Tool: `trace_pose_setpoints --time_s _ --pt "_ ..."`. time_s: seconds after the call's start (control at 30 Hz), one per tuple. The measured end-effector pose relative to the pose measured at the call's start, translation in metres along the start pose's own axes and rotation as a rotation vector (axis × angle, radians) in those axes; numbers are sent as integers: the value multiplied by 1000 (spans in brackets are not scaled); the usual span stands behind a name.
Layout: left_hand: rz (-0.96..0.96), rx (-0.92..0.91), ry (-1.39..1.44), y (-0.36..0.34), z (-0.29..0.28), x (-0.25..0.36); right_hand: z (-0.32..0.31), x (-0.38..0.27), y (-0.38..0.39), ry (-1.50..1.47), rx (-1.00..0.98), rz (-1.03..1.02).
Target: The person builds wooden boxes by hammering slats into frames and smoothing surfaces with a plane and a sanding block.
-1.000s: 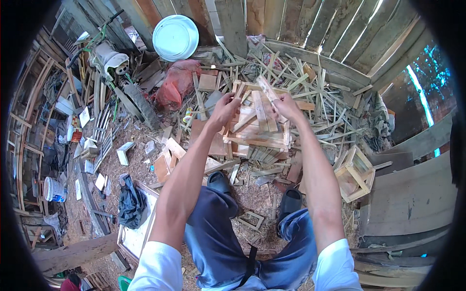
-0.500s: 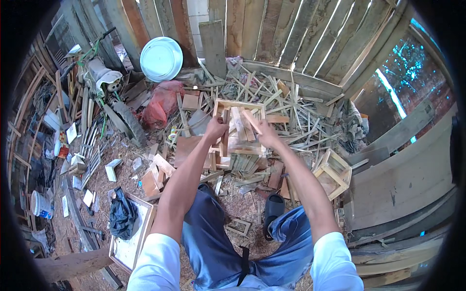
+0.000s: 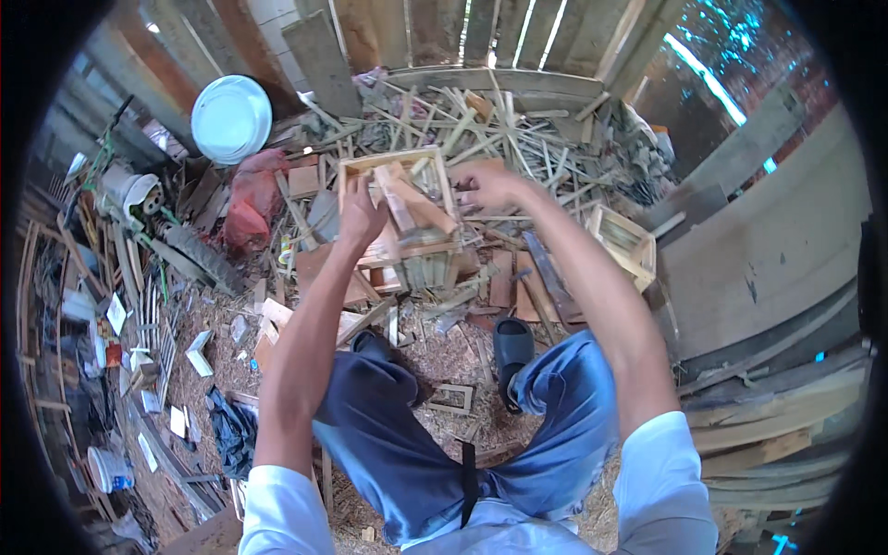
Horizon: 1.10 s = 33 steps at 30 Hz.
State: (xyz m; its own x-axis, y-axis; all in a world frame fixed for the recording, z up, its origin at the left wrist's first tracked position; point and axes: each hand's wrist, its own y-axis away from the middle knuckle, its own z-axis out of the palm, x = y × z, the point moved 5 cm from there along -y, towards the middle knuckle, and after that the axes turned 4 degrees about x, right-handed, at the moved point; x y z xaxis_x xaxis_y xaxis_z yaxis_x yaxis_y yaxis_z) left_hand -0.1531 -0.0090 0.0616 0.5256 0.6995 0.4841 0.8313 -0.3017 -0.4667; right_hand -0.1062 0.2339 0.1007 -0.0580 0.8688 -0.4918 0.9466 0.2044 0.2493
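Note:
A shallow wooden crate (image 3: 347, 168) stands ahead of me with several loose wood pieces in it. A pale wood strip (image 3: 395, 197) and a wider brown slat (image 3: 424, 211) lie slanted across its middle. My left hand (image 3: 364, 213) is over the crate's left side, its fingers stretched forward and parted beside the pale strip; whether they touch it is hard to see. Just outside the right side hovers my right hand (image 3: 490, 189), thumb and fingers parted with no piece visible between them. Both hands are somewhat blurred.
Scrap wood sticks (image 3: 462, 129) are heaped behind the crate. A smaller wooden crate (image 3: 622, 245) stands at right, near a large leaning board (image 3: 758, 259). A pale blue basin (image 3: 231, 120), a red plastic bag (image 3: 254, 199) and a dirty wheeled machine (image 3: 139, 199) are at left.
My view has shifted, so the scene sits further left and higher. The right hand has let go of its slat, now lying in the crate, and moved outside. The left hand has released its dark strip.

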Motion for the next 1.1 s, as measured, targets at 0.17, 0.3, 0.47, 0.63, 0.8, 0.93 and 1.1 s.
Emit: trace_pose_setpoints --time_s 0.17,0.3,0.47,0.63,0.8,0.93,1.1 --pt "296 -155 152 10 10 115 -20 115 95 -233 456 20" --pt "461 -429 85 70 76 159 51 213 193 -290 357 181" --pt "442 -968 -104 154 194 139 162 261 247 -343 250 305" --pt "397 -1081 -191 234 268 135 240 287 267 -622 297 304" --pt "369 -923 -228 279 275 63 258 232 210 -498 246 271" --pt "413 -820 -277 283 282 67 279 228 204 -469 215 348" --pt "481 -882 -309 276 280 66 298 197 202 -296 55 335"
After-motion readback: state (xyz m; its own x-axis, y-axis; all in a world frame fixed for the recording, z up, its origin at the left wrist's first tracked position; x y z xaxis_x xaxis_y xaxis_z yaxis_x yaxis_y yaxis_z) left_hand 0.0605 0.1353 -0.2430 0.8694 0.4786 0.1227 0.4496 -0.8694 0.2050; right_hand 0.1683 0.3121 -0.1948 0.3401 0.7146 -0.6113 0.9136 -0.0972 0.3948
